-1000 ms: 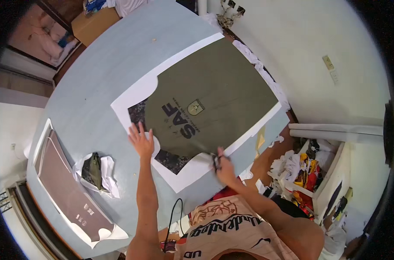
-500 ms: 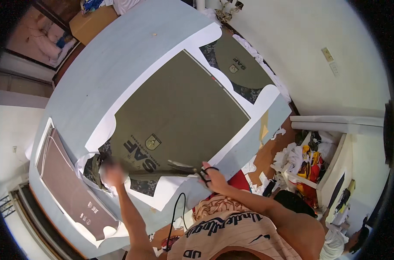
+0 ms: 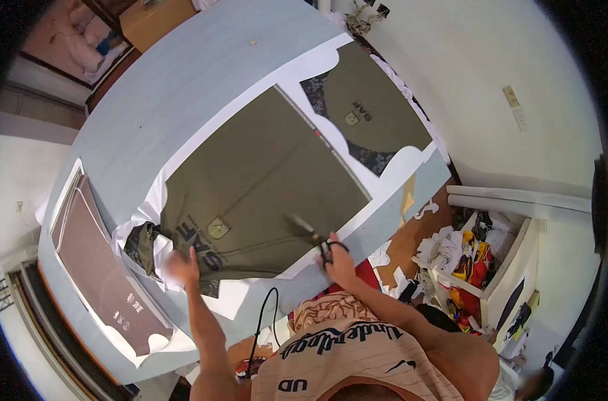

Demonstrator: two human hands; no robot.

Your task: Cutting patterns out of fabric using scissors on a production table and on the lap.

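My left hand (image 3: 183, 267), smeared by motion, is at the lower left corner of a large printed olive-green panel (image 3: 257, 160) with white margins, beside a crumpled green-and-white piece (image 3: 142, 248); I cannot tell whether it grips either. My right hand (image 3: 338, 262) is closed round the black handles of scissors (image 3: 310, 234), whose blurred blades point up and left over the panel's lower right part. The panel has creases, a dark logo and camouflage patches. A smaller printed panel (image 3: 377, 87) with camouflage edging lies above it to the right.
The pale blue table (image 3: 130, 113) carries a brown printed panel (image 3: 96, 254) at left. A cardboard box (image 3: 157, 23) is beyond it. Pale rolls (image 3: 518, 199) run along the right wall, above an open container (image 3: 504, 267) of fabric scraps. Paper scraps litter the floor (image 3: 401, 244).
The printed material has slid down and left, bringing the smaller panel into view at top right. My left hand has moved leftward with it. My right hand and scissors have shifted slightly.
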